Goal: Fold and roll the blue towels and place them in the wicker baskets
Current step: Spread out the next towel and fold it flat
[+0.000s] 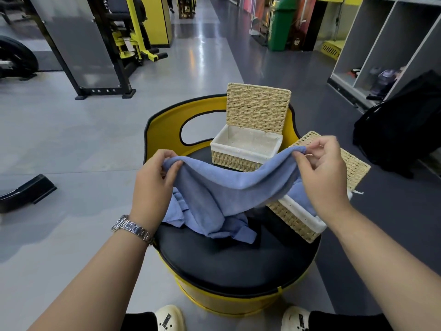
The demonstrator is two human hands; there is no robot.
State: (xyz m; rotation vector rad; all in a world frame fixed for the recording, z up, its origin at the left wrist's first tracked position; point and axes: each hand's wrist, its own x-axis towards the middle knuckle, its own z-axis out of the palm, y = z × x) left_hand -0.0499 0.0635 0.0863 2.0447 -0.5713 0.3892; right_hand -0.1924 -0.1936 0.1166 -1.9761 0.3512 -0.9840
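1. Two hands were seen above a round black cushioned seat set in a yellow barrel-shaped chair.
2. One blue towel was held up between the hands, its top edge stretched and sagging in the middle, its lower part draped down onto the seat.
3. The left hand was closed on the towel's left corner, the cloth pinched between curled fingers and thumb; a metal watch was worn on that wrist.
4. The right hand was closed on the towel's right corner, pinched between thumb and forefinger, the other fingers loosely bent.
5. More blue cloth lay crumpled on the seat beneath the held towel; whether it was a second towel or part of the same one could not be told.
6. Two wicker baskets were counted, both with white cloth liners and open lids.
7. The far basket stood at the back of the seat, its lid upright, nothing visible in the part of its interior that showed.
8. The near basket sat at the seat's right edge, partly hidden by the right hand and towel, with blue cloth seen inside it.
9. Two pale clogs were seen at the bottom edge, on the grey floor.
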